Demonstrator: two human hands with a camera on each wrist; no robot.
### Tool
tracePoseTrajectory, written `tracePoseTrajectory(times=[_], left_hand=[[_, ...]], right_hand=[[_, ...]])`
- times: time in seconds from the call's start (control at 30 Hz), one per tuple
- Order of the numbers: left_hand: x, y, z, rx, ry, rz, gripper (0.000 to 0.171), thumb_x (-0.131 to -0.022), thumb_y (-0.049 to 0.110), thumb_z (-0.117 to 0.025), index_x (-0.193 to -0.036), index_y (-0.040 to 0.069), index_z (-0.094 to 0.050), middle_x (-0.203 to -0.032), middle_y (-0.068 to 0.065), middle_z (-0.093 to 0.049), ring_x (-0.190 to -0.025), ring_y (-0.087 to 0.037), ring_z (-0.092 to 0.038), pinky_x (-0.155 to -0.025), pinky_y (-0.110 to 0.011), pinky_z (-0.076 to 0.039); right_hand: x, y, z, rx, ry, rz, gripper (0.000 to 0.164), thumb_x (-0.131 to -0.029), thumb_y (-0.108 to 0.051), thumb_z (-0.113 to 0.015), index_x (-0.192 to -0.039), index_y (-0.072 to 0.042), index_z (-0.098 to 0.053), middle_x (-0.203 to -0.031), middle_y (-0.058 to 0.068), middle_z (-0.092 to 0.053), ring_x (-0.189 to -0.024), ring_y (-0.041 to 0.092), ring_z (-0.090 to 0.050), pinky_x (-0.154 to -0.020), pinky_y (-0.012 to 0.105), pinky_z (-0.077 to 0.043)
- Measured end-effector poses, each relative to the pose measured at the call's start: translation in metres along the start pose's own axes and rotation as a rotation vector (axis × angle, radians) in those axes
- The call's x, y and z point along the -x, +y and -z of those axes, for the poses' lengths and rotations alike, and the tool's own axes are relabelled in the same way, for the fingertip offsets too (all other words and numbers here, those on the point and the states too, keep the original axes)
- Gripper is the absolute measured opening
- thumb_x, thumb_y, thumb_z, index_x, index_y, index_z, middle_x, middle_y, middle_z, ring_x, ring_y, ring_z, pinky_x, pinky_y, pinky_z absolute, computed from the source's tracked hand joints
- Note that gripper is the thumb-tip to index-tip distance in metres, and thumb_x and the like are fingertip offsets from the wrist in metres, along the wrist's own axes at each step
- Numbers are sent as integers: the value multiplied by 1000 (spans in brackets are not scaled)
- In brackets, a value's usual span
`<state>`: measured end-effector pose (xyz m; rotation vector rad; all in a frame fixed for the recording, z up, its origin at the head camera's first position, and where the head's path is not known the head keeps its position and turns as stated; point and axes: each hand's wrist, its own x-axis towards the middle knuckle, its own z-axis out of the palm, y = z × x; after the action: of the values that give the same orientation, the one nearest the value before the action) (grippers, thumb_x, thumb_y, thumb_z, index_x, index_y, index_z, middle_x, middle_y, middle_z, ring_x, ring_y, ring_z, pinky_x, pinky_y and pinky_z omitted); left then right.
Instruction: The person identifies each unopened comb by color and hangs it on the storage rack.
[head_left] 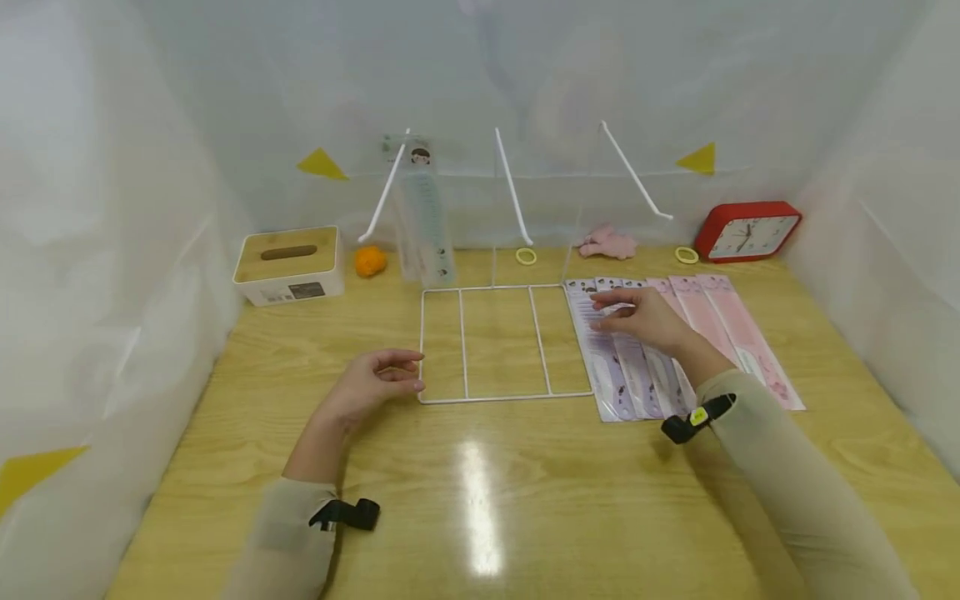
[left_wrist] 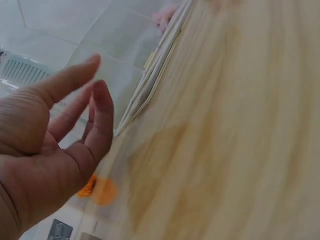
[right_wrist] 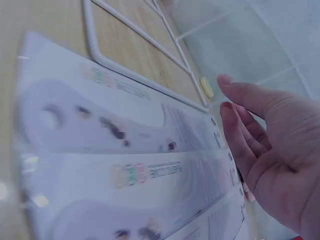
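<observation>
A white wire display rack (head_left: 462, 342) stands on the table, with three long prongs. Packaged green combs (head_left: 431, 208) hang from its left prong. My left hand (head_left: 371, 385) is beside the left edge of the rack's base, fingers loosely bent around nothing; whether the fingertips touch the wire I cannot tell. Over the purple packaged combs (head_left: 611, 379), which lie overlapping in a row right of the base, hovers my right hand (head_left: 637, 317). In the right wrist view its thumb and fingers (right_wrist: 245, 145) are apart, holding nothing. Pink packaged combs (head_left: 750, 333) lie farther right.
At the back left are a tissue box (head_left: 288, 267) and an orange ball (head_left: 370, 261). Two yellow rings (head_left: 527, 249) and a pink cloth-like item (head_left: 609, 242) lie along the back. A red clock (head_left: 753, 233) stands at the back right. Translucent sheeting surrounds the table.
</observation>
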<state>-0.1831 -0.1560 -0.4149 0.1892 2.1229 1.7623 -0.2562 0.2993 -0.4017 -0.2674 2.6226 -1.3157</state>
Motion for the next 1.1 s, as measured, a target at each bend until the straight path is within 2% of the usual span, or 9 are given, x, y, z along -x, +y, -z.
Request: tracePoseTrajectory(times=[0.2,0.4,0.47,0.53,0.67,0.77,0.83,0.93,1.1], left_hand=[[-2,-6,-10,22,8,37,51,-84,2,-78,-131,-4,-60,-129,-24,-61,-95,-11,-66,-81,-21,-57],[-4,-13,-14,36,2,38,50,-84,1,-78,-131,-4,-60,-132,-23,-62,-102,-14,-67,-85,-22,-58],[-3,-16,-14,30,15,17,50,-83,0,-79,-129,-4,-61,-130,-23,-63,-102,-14,-68,-85,-22,-58],[-2,-19,-14,16,17,-9,50,-82,1,-80,-129,-4,-62,-128,-22,-65,-101,-14,-68,-84,-21,-58],[1,-22,-16,-33,28,-46,52,-78,3,-84,-126,-1,-65,-117,-21,-69,-93,-14,-66,-79,-20,-57],[2,-23,-19,-63,63,-53,49,-76,5,-86,-122,2,-68,-107,-18,-70,-89,-16,-65,-76,-20,-56],[2,-24,-21,-75,81,-51,47,-76,5,-86,-120,3,-70,-103,-17,-70,-87,-16,-65,-75,-20,-56],[0,-24,-23,-100,106,-42,44,-77,6,-86,-118,3,-70,-99,-15,-71,-86,-15,-66,-74,-21,-57],[-2,-23,-24,-121,119,-42,43,-77,5,-85,-118,1,-70,-101,-14,-72,-85,-13,-66,-73,-20,-56]], right_hand=[[-42,4,11,-14,44,-70,58,-91,-25,-76,-141,-6,-56,-137,18,-61,-80,1,-62,-67,23,-54],[-66,8,15,-27,83,-33,54,-89,-20,-77,-136,1,-59,-131,19,-65,-79,1,-63,-64,19,-52],[-72,12,14,-28,88,-22,53,-88,-17,-79,-133,2,-61,-128,20,-66,-88,6,-65,-69,17,-52],[-78,15,12,-18,79,-22,53,-86,-16,-80,-132,2,-62,-128,20,-67,-102,13,-65,-81,19,-51],[-86,24,8,52,56,-27,53,-83,-17,-83,-130,0,-64,-133,20,-63,-128,28,-50,-108,35,-38],[-88,26,7,105,50,-17,51,-83,-18,-83,-128,-1,-65,-135,22,-61,-131,36,-46,-114,49,-32],[-89,26,7,122,48,-15,49,-83,-16,-82,-127,-1,-65,-135,22,-61,-130,37,-46,-114,51,-32],[-91,23,9,139,38,-6,45,-85,-13,-80,-126,0,-66,-133,21,-62,-126,34,-50,-107,45,-38],[-93,17,16,72,44,40,38,-87,-4,-76,-122,6,-66,-126,24,-65,-104,17,-60,-83,18,-47]])
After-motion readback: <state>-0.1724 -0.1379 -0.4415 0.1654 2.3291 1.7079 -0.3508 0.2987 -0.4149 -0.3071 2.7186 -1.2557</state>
